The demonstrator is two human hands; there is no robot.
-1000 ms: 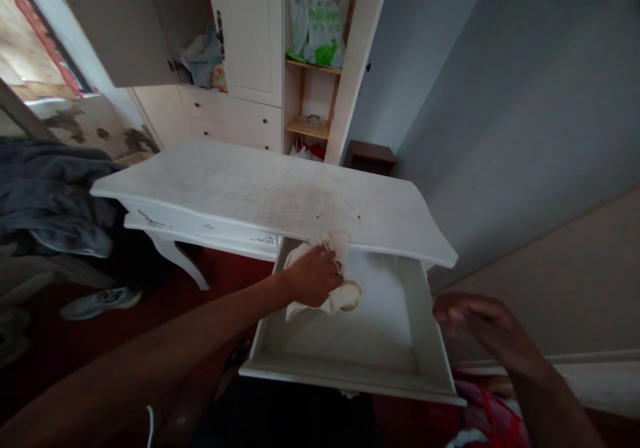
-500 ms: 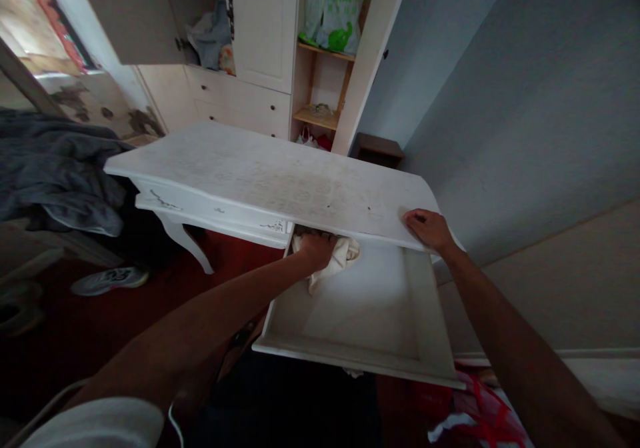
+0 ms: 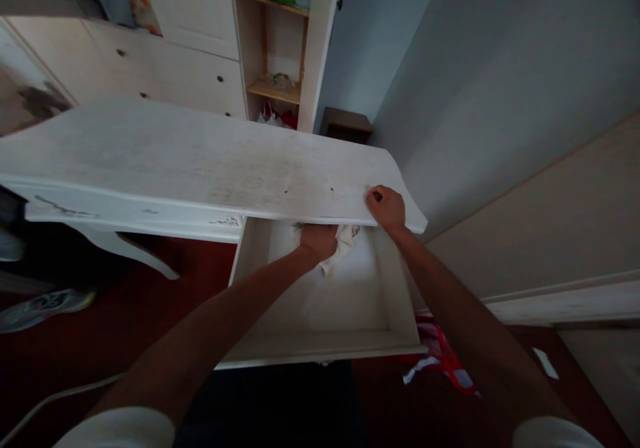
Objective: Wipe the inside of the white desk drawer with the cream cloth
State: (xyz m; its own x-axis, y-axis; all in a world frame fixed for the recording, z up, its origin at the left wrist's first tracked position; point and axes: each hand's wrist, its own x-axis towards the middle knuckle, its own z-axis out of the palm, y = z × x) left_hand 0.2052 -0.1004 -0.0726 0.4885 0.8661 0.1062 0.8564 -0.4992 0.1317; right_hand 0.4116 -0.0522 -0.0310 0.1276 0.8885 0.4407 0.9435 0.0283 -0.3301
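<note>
A white drawer (image 3: 320,315) is pulled out from under the white desk top (image 3: 165,148). Inside it, toward the back, my left hand (image 3: 319,240) is closed on a cream cloth (image 3: 345,241) that lies against the drawer bottom. The desk edge hides part of the fingertips and cloth. My right hand (image 3: 387,207) rests on the desk top near its right end, fingers curled in. Whether anything is in those fingers does not show. Dusty grey smudges and two small dark specks mark the desk surface.
Behind the desk stands a white wardrobe (image 3: 195,8) with open shelves (image 3: 275,90). A grey wall (image 3: 480,101) runs along the right. A sneaker (image 3: 45,308) lies on the dark red floor, and a red and white bag (image 3: 445,355) sits beside the drawer.
My left hand has moved the cloth from the drawer's left side toward its middle. My right hand stays on the desk top. The view has swung right and down.
</note>
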